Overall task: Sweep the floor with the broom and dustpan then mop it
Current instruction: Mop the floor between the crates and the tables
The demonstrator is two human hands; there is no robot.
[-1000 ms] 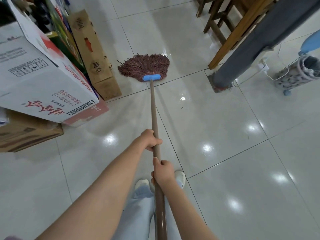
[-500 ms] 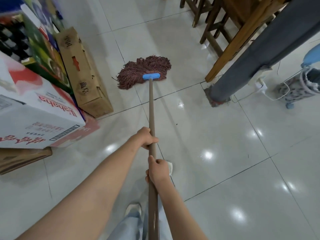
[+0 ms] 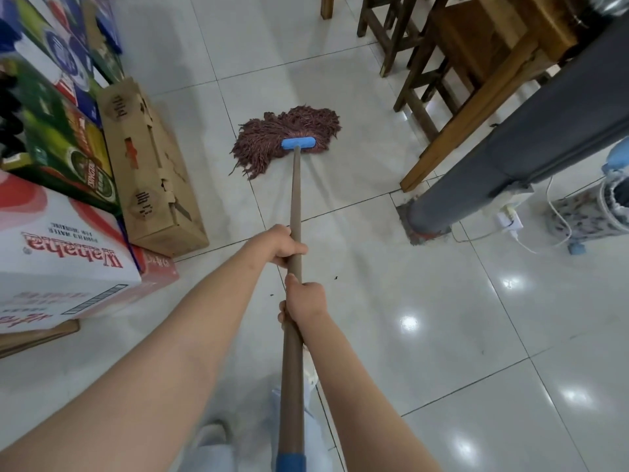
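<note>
mop head (image 3: 287,139) has slid forward, both hands, left (image 3: 284,245) ahead of right (image 3: 304,301), gripping its handle (image 3: 295,195).

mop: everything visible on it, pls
The mop has a long brown handle, wood by its look, with a blue sleeve at the near end. A blue plastic bar joins it to a reddish-brown string head lying spread on the tile floor, strands trailing left. The handle slants up toward the person. The left hand grips it further down, the right hand nearer the person.

1 mop (image 3: 287,137), 2 hands (image 3: 284,245) (image 3: 306,301), approx 5 boxes (image 3: 149,172), 1 pillar (image 3: 531,141)
</note>
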